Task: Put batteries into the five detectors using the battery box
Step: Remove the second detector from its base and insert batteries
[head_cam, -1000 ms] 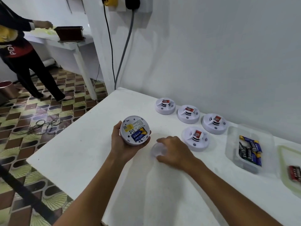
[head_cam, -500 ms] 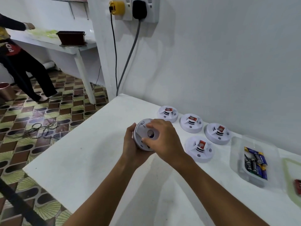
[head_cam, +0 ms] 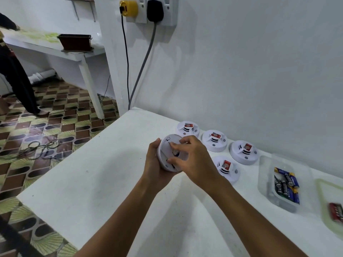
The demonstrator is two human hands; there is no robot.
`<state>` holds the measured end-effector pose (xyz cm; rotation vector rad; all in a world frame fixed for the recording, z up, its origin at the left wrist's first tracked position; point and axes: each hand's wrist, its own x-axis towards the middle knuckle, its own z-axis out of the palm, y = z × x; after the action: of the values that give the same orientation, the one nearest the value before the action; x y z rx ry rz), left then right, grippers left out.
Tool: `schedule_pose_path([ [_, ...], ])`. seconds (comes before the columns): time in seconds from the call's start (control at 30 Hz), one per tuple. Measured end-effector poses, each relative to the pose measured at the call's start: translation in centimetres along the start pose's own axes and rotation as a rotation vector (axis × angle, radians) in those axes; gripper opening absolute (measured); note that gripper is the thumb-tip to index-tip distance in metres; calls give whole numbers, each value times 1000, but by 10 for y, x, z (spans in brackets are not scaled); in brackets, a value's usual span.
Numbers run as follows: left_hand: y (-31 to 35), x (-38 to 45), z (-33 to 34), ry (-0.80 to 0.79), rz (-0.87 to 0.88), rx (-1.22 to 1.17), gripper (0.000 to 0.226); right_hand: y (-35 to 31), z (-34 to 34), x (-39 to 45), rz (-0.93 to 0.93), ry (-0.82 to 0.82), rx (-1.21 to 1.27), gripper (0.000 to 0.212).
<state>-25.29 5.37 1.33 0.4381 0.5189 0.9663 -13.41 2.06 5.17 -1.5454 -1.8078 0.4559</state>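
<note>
A round white detector (head_cam: pixel 167 151) is held tilted above the white table (head_cam: pixel 104 179), its back side with a white cover facing me. My left hand (head_cam: pixel 154 164) grips the detector from behind and below. My right hand (head_cam: pixel 193 160) holds the cover, fingers and thumb curled round its rim. Several more white detectors stand by the wall, face up with red labels: one (head_cam: pixel 187 128), another (head_cam: pixel 214 140), a third (head_cam: pixel 244 152), and one nearer me (head_cam: pixel 225 168). The clear battery box (head_cam: pixel 284 180) at the right holds several batteries (head_cam: pixel 286 184).
A second clear tray (head_cam: pixel 332 203) with a red pack lies at the far right edge. The wall runs close behind the detectors; two cables hang from sockets above the table's far corner. The table's left edge drops to a tiled floor, where a person stands at another table.
My right hand picked the cover up from the table and brought it onto the detector's back, hiding the batteries inside. The camera tilted up a little.
</note>
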Motion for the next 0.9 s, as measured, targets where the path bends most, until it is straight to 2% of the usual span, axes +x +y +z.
schedule_pose_path([
  [0.37, -10, 5, 5, 25, 63, 119, 52, 5, -1, 1, 111, 115, 141, 54],
  [0.57, -11, 3, 4, 27, 83, 158, 52, 10, -1, 3, 158, 79, 200, 50],
  [0.67, -11, 1, 7, 31, 84, 277, 54, 16, -4, 1, 214, 40, 262, 47],
  [0.73, -9, 1, 9, 75, 102, 437, 57, 19, -8, -3, 293, -23, 396, 39],
  [0.8, -7, 1, 16, 122, 123, 617, 67, 19, -16, -9, 446, -112, 710, 26],
  [0.9, -2, -1, 24, 91, 185, 807, 69, 25, -25, -19, 696, -173, 1180, 35],
])
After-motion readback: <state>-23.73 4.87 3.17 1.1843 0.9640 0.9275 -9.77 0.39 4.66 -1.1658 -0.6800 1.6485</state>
